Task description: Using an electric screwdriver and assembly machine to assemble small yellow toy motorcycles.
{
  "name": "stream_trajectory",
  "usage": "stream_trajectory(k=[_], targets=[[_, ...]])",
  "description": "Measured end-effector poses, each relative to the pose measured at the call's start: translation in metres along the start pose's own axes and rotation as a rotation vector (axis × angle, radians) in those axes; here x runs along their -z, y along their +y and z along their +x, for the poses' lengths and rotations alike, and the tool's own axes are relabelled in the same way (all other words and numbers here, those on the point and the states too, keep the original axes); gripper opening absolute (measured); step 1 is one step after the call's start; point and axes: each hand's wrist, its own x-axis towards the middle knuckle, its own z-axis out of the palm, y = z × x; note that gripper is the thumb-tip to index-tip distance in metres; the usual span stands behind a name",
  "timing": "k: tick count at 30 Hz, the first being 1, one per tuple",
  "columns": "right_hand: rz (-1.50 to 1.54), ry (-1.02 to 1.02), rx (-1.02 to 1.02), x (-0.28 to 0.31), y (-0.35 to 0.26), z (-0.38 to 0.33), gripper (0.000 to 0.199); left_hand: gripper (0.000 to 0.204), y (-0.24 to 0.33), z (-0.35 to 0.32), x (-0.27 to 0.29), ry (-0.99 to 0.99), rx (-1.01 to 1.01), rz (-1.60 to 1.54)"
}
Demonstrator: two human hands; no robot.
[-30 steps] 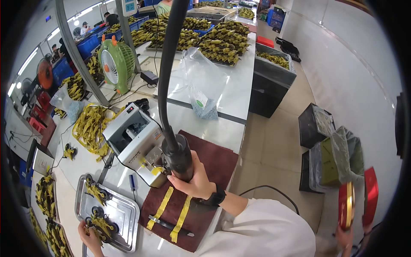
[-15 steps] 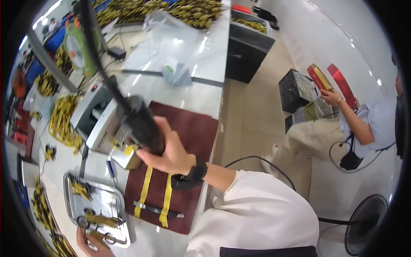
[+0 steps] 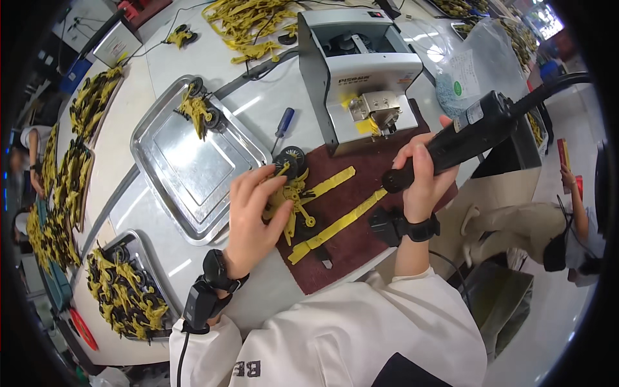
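shifted to the maroon cloth mat point(image 3: 351, 242), my left hand point(image 3: 250, 216) holds a yellow-and-black wheeled toy point(image 3: 291, 193) in half-curled fingers; my right hand point(image 3: 424, 171) tightly wraps a black cylindrical tool point(image 3: 467, 137).

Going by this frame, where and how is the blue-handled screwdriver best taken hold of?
Probably by its blue handle, pinched across its width from above: the screwdriver lies flat between the metal tray and the white machine, and the handle is its thickest part. Its thin shaft points toward the black wheels by the left hand, so approaching from the handle end looks less crowded.
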Motion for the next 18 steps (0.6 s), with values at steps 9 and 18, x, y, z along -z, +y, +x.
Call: stream_trajectory(k=[9, 18], targets=[[0.088, 0.052, -0.004, 0.003, 0.002, -0.004, 0.061, 0.044, -0.004, -0.024, -0.005, -0.065, -0.088, 0.074], [-0.014, 0.016, -0.003, -0.014, 0.003, -0.003, 0.052, 0.077, 0.013, -0.018, -0.004, -0.208, -0.215, 0.130]])
